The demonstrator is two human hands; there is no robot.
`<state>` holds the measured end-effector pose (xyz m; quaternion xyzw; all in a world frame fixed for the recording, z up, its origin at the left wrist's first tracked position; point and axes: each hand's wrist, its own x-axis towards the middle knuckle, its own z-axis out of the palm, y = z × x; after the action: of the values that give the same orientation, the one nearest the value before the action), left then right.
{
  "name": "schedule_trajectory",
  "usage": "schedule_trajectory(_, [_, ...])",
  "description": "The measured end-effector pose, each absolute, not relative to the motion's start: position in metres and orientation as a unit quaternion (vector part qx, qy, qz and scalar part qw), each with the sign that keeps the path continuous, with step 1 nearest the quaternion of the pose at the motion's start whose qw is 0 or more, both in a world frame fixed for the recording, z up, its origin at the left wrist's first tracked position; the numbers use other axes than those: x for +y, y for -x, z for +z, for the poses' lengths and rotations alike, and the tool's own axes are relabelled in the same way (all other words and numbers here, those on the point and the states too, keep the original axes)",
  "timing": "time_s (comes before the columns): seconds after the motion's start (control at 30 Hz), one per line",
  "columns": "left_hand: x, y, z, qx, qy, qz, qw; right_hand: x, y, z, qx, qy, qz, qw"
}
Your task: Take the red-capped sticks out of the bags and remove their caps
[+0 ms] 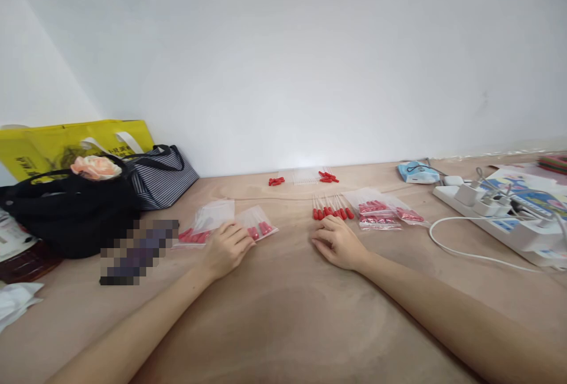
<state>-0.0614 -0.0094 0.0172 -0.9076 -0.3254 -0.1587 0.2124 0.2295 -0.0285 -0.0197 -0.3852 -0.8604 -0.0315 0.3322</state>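
Note:
My left hand [228, 248] rests on the table with its fingers loosely stretched and holds nothing that I can see. Just beyond it lie a small clear zip bag [256, 221] with red-ended pieces and, to the left, another zip bag [212, 218] holding several more. My right hand [339, 242] lies with its fingers loosely bent and the thumb apart, nothing visible between them. Touching or just behind its fingertips is a row of droppers [334, 212] with red bulbs and thin, pale stems. Filled zip bags [376, 210] overlap to the right of that row.
Toward the wall are red bulbs [276, 181], clear thin tubes [305, 177] and more red bulbs [328, 177]. Right stand a blue face mask [417, 172] and a power strip [487, 218] with a looping white cable. Left are a black bag [80, 212], a striped bag [162, 180] and a pixelated dark object [142, 254].

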Motion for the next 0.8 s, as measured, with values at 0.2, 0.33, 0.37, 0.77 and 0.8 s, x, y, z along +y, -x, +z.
schedule_trajectory(0.2, [-0.019, 0.003, 0.006, -0.323, 0.909, -0.236, 0.114, -0.028, -0.227, -0.021, -0.857, 0.393, -0.056, 0.328])
schedule_trajectory(0.33, [-0.022, -0.018, -0.001, -0.324, 0.898, -0.296, 0.017, -0.027, -0.224, -0.022, -0.845, 0.406, -0.074, 0.341])
schedule_trajectory(0.37, [-0.022, -0.020, -0.002, -0.317, 0.898, -0.305, 0.001, -0.026, -0.224, -0.023, -0.846, 0.406, -0.074, 0.338])
schedule_trajectory(0.77, [-0.021, -0.026, 0.000, -0.382, 0.850, -0.349, -0.097, -0.021, -0.218, -0.023, -0.857, 0.369, -0.093, 0.347])
schedule_trajectory(0.8, [-0.021, -0.026, 0.000, -0.399, 0.840, -0.350, -0.107, -0.021, -0.218, -0.023, -0.858, 0.364, -0.092, 0.350])
